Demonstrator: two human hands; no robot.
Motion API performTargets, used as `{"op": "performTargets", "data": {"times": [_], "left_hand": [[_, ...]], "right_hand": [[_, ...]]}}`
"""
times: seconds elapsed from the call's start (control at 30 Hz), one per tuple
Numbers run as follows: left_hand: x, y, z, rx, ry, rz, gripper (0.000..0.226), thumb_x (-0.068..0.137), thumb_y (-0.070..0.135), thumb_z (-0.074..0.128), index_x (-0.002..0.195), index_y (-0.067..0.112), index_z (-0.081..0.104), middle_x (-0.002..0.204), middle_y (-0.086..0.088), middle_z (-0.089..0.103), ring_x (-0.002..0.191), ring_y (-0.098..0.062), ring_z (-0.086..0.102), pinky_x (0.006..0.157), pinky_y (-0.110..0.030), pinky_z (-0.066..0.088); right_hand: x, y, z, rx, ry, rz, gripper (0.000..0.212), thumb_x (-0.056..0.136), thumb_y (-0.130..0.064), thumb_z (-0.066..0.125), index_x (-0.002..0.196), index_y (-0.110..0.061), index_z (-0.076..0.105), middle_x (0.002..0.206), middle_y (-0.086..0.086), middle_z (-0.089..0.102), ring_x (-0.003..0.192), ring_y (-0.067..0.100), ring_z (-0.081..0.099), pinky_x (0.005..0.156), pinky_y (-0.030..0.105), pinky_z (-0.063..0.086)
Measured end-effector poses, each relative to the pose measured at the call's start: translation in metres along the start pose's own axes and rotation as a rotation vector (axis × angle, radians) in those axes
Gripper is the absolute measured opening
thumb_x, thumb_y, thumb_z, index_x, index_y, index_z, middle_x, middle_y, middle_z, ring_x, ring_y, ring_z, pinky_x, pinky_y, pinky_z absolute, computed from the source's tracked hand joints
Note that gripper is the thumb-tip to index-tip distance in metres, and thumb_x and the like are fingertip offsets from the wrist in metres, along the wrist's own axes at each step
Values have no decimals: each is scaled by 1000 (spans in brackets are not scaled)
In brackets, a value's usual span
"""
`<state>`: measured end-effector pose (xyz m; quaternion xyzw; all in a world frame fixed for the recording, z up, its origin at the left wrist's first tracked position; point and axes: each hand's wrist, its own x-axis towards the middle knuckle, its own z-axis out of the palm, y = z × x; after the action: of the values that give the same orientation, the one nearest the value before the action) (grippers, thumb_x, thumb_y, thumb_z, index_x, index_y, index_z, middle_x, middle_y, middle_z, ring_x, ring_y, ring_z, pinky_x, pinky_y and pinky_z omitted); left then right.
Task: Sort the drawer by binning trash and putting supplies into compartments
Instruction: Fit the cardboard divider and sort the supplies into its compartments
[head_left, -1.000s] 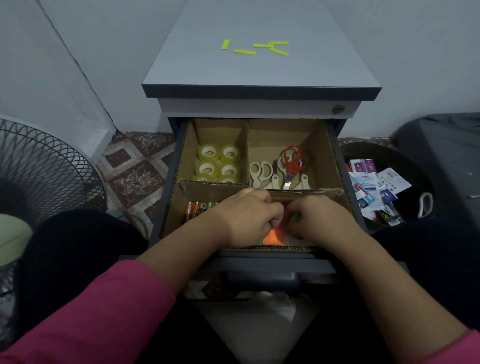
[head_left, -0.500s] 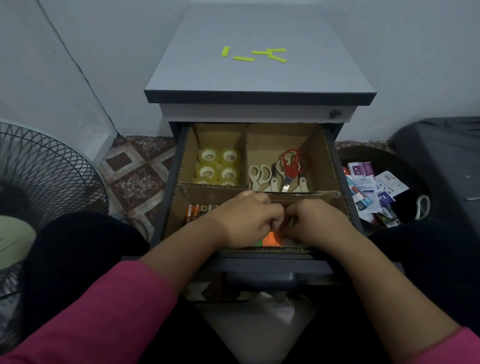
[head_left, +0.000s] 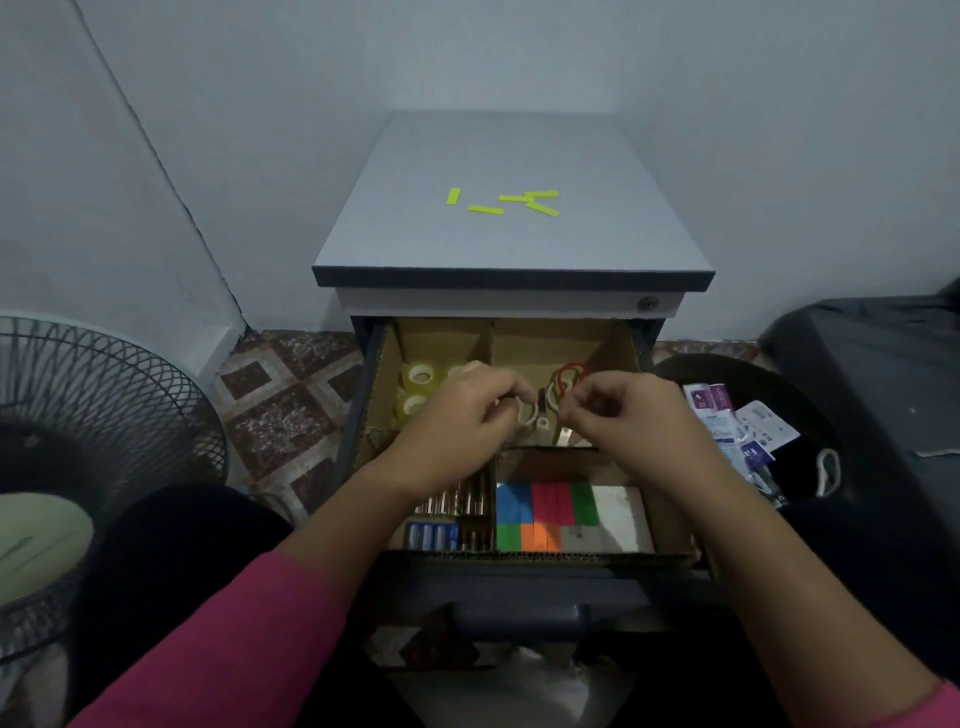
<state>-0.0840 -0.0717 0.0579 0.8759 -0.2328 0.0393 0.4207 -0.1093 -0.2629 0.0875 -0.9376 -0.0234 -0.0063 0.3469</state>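
The open drawer (head_left: 519, 559) holds a cardboard divider with several compartments. Clear tape rolls (head_left: 418, 376) lie back left, scissors (head_left: 570, 372) back right, batteries (head_left: 453, 502) front left, and coloured sticky notes (head_left: 540, 502) front right. My left hand (head_left: 462, 415) hovers over the back compartments with its fingers curled. My right hand (head_left: 618, 415) is beside it over the scissors, thumb and fingers pinched together. Nothing shows in either hand. The bin (head_left: 670, 370) to the right holds wrappers (head_left: 727, 415).
Yellow strips (head_left: 501, 202) lie on the grey cabinet top (head_left: 509, 244). A standing fan (head_left: 93, 415) is on the floor to the left. A dark bulky object (head_left: 872, 374) sits to the right of the bin. My knees flank the drawer front.
Both hands lifted out of the sticky-note compartment and moved back over the tape and scissors, uncovering the notes. The camera tilted up.
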Motion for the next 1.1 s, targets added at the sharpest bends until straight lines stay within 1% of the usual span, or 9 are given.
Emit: {"op": "performTargets", "data": {"times": [0.07, 0.17, 0.27, 0.43, 0.53, 0.67, 0.8, 0.9, 1.1], "left_hand": [[14, 7, -14, 48, 104, 28, 20, 92, 12, 54, 101, 23, 67, 100, 4, 60, 95, -8, 57, 86, -32, 49], [41, 14, -38, 76, 297, 48, 21, 90, 4, 55, 102, 13, 70, 98, 7, 62, 99, -9, 56, 88, -23, 45], [74, 10, -58, 73, 412, -39, 24, 88, 2, 52, 100, 8, 72, 102, 0, 68, 96, -11, 58, 82, -16, 41], [123, -19, -76, 137, 343, -299, 32, 92, 11, 51, 122, 9, 62, 127, -7, 59, 117, -20, 53, 97, -22, 38], [146, -31, -82, 139, 318, -396, 28, 91, 14, 54, 117, 10, 61, 121, -8, 58, 113, -24, 53, 98, -31, 42], [172, -44, -87, 108, 375, -444, 34, 91, 9, 53, 124, 7, 58, 129, -10, 56, 118, -26, 52, 100, -32, 42], [196, -54, -85, 129, 471, -438, 27, 91, 4, 50, 114, 5, 64, 122, -11, 61, 112, -25, 55, 85, -23, 39], [212, -60, -82, 177, 467, -431, 19, 91, 22, 56, 96, 9, 68, 108, -12, 65, 97, -27, 60, 75, -27, 42], [232, -59, -82, 340, 397, -507, 28, 86, 38, 62, 98, 13, 68, 108, -9, 59, 100, -31, 56, 84, -41, 51]], "right_hand": [[12, -12, -9, 29, 75, -31, 6, 86, -34, 64, 85, -31, 69, 84, -12, 67, 79, 5, 63, 74, 35, 56], [35, -31, -23, -3, 242, -123, 11, 90, -29, 62, 94, -27, 72, 92, -12, 62, 84, 5, 59, 76, 25, 47], [70, -42, -32, -83, 304, -158, 18, 92, -26, 59, 101, -19, 73, 99, -4, 62, 92, 9, 55, 77, 23, 40], [132, -38, -32, -152, 255, -95, 24, 92, -21, 56, 107, -11, 71, 112, 8, 66, 103, 23, 59, 86, 31, 47], [159, -36, -31, -131, 251, -30, 28, 92, -22, 56, 114, -11, 67, 118, 10, 63, 108, 26, 58, 91, 36, 48], [188, -35, -34, -161, 287, 50, 29, 90, -27, 57, 114, -13, 66, 117, 6, 63, 106, 26, 58, 81, 31, 44], [214, -31, -29, -185, 299, 47, 28, 87, -41, 59, 101, -20, 70, 111, 4, 61, 97, 26, 60, 70, 28, 40], [227, -30, -26, -152, 284, 18, 25, 86, -43, 60, 100, -25, 69, 109, 1, 61, 94, 22, 59, 70, 27, 38], [239, -26, -28, -75, 236, -3, 9, 86, -36, 60, 87, -29, 65, 93, -7, 63, 88, 17, 58, 67, 26, 35]]}}
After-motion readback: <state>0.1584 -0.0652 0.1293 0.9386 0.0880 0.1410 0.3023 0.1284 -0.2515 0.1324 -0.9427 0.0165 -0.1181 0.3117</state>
